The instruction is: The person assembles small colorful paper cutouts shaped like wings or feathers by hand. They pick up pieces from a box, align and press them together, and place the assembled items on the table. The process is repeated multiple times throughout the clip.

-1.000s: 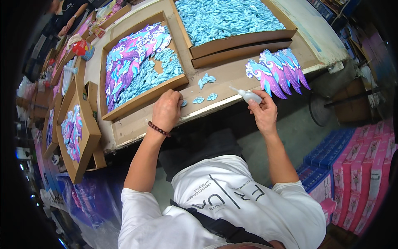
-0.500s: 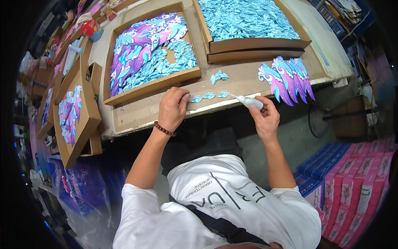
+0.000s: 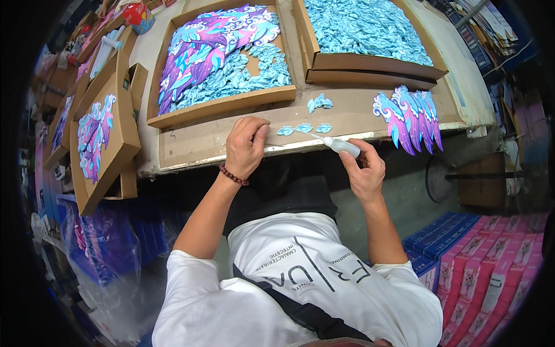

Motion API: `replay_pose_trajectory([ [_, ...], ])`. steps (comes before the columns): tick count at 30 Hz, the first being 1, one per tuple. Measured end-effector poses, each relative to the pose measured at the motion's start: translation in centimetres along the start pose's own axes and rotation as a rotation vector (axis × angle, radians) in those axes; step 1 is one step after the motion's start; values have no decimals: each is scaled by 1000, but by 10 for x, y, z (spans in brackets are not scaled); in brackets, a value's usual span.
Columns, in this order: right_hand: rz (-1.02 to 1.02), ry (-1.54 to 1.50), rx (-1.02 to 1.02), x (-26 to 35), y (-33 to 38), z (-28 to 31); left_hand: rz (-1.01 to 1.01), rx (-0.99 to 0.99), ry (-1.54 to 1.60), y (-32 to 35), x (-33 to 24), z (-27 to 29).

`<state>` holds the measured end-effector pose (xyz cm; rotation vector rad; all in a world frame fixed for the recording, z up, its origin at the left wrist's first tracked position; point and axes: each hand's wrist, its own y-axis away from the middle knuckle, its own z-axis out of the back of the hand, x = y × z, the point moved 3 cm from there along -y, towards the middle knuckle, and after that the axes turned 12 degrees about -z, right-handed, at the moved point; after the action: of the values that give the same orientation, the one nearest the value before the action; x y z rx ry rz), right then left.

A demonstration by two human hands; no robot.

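Tabletop [image 3: 471, 104] and Squeeze Bottle [image 3: 342, 147]

Tabletop: spans the upper frame, its near edge pale and worn.
Cardboard box [image 3: 370, 66], upper centre to right: filled with a heap of light-blue pieces [image 3: 364, 29].
Shallow carton [image 3: 225, 106], upper left of centre: purple-and-blue cut-outs [image 3: 214, 46] at left and top, more light-blue pieces below them.
Fanned cut-outs [image 3: 407, 118], right of centre: purple, pink and blue, overlapping, tips hanging past the tabletop edge.
Left hand [image 3: 245, 147], centre: thumb and forefinger drawn together at the tabletop edge; cannot tell whether anything is between them.
Right hand [image 3: 365, 168], right of centre: fingers grasping the squeeze bottle, translucent white, thin nozzle pointing left, near the row.
Blue cluster [image 3: 319, 103], one: above the row.
Row of three small blue pieces [image 3: 304, 128], centre: spaced slightly apart.
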<state>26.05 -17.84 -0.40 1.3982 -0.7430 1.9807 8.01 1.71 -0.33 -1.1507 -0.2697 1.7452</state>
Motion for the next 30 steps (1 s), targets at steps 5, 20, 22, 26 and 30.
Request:
replay_pose_trajectory([
  [5, 40, 13, 0, 0, -2, -4, -14, 15, -5, 1, 0, 0],
  [20, 53, 64, 25, 0, -4, -6, -7, 15, -2, 0, 1, 0],
  [22, 48, 61, 27, 0, -4, -6, -6, 17, -4, 0, 1, 0],
  [26, 48, 65, 32, 1, -4, -5, -5, 23, -8, 0, 1, 0],
  [30, 34, 64, 27, 0, -4, -6, -4, 25, -8, 0, 1, 0],
])
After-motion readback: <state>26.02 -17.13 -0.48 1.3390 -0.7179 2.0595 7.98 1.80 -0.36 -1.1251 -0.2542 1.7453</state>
